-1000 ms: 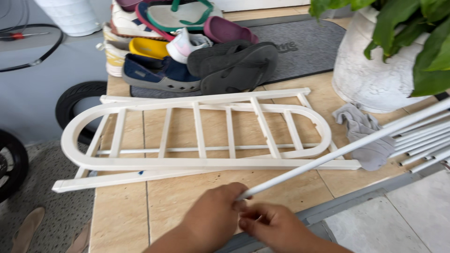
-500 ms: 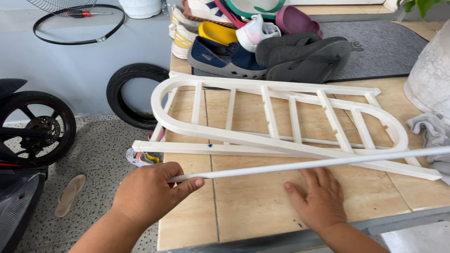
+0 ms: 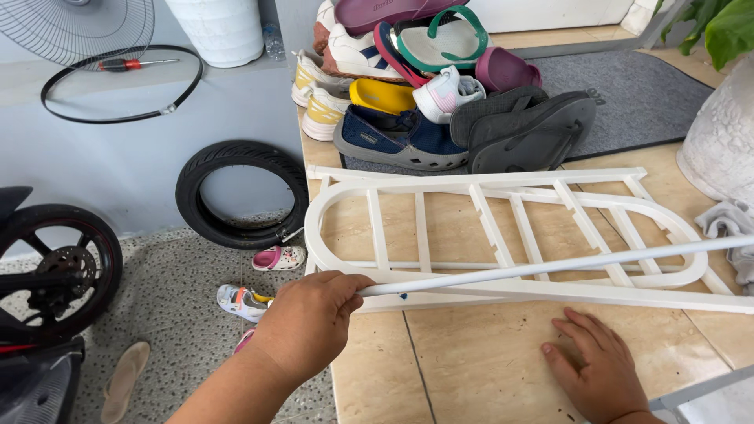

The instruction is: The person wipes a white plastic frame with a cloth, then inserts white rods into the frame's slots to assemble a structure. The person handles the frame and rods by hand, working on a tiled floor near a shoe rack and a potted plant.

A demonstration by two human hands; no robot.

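Observation:
My left hand (image 3: 310, 318) grips the near end of a long white rod (image 3: 550, 268), which runs to the right, low over a white ladder-like rack frame (image 3: 503, 228) lying flat on the tan tiled ledge (image 3: 471, 353). The rod's end sits at the frame's rounded left end. My right hand (image 3: 597, 369) rests flat on the tiles with fingers spread, just in front of the frame's near rail and touching nothing else.
A pile of shoes and sandals (image 3: 416, 86) and a grey mat (image 3: 628, 94) lie behind the frame. A white plant pot (image 3: 719, 141) and a grey cloth (image 3: 726, 224) are at right. Left, lower down: a loose tyre (image 3: 239, 196), motorcycle wheel (image 3: 55, 267), small shoes (image 3: 243, 302).
My view has shifted left along the frame. My left hand took the rod's end and slid it leftward to the frame's rounded end; my right hand let go and lies flat on the tiles.

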